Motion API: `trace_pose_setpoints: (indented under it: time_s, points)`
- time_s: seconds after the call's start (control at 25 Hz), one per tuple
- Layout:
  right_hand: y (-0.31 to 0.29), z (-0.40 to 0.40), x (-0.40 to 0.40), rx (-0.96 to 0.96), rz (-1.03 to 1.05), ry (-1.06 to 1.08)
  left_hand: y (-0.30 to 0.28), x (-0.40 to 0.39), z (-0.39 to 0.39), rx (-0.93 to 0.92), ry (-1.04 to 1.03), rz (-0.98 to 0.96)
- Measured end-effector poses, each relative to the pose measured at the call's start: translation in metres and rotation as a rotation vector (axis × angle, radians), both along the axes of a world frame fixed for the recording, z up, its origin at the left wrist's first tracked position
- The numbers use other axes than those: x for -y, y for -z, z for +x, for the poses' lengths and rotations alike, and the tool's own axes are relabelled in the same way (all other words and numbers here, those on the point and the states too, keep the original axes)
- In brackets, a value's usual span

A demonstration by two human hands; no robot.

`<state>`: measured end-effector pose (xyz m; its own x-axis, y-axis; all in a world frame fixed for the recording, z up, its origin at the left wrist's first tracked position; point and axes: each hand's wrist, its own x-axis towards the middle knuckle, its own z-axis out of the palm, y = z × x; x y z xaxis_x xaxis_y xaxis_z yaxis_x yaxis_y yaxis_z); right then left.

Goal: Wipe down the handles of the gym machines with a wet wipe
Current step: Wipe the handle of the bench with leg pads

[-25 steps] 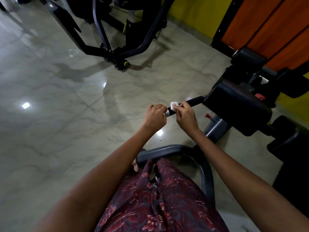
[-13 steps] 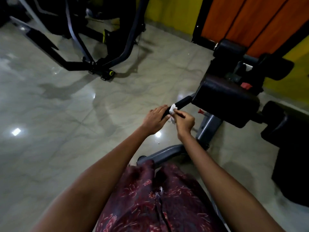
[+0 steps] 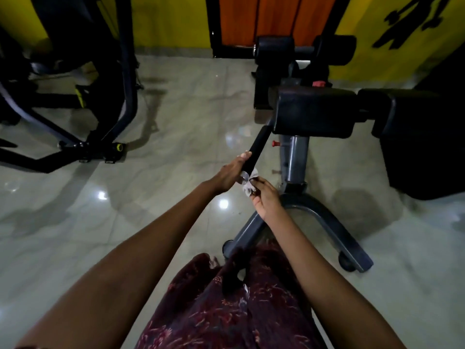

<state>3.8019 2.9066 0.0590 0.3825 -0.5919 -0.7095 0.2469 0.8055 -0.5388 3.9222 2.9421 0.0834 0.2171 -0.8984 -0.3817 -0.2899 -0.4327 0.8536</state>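
The left hand (image 3: 230,173) curls round the near end of the black handle (image 3: 255,149), but its fingers go behind the bar, so how tight they hold is hard to see. The right hand (image 3: 264,196) pinches the crumpled wet wipe (image 3: 247,182) in its fingers, seemingly touching the handle's tip. The handle's far end hides under the black pad (image 3: 314,110), and no writing can be read.

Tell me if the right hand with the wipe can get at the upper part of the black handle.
Probably yes: the right hand holds the wipe at the handle's lower end, and its upper part is bare.
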Motion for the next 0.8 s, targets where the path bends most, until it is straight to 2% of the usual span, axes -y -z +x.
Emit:
trace_pose_setpoints:
  time_s: [0.16, 0.24, 0.32, 0.44, 0.52, 0.6, 0.68, 0.8]
  points:
    - [-0.013, -0.006, -0.018, 0.097, 0.048, 0.050, -0.003, 0.007, 0.023, 0.320, 0.219, -0.003]
    - [-0.022, -0.007, -0.012, 0.069, 0.004, 0.124, -0.001, 0.009, 0.029, 0.419, 0.275, -0.051]
    - [-0.030, -0.005, -0.008, -0.066, -0.134, 0.102, 0.001, 0.014, 0.031, 0.447, 0.284, -0.117]
    - [-0.035, -0.001, -0.018, -0.325, -0.347, -0.046, 0.000, 0.027, 0.028, 0.490, 0.327, -0.140]
    - [-0.035, -0.001, -0.026, -0.422, -0.391, -0.055, -0.001, 0.032, 0.025, 0.563, 0.381, -0.137]
    - [-0.036, 0.006, -0.031, -0.386, -0.234, 0.034, 0.004, 0.034, 0.031, 0.672, 0.479, -0.194]
    - [-0.042, 0.015, -0.036, -0.156, 0.070, 0.153, 0.012, 0.035, 0.038, 0.732, 0.585, -0.202]
    - [-0.046, 0.019, -0.041, 0.050, 0.270, 0.225, 0.016, 0.037, 0.040, 0.674, 0.606, -0.152]
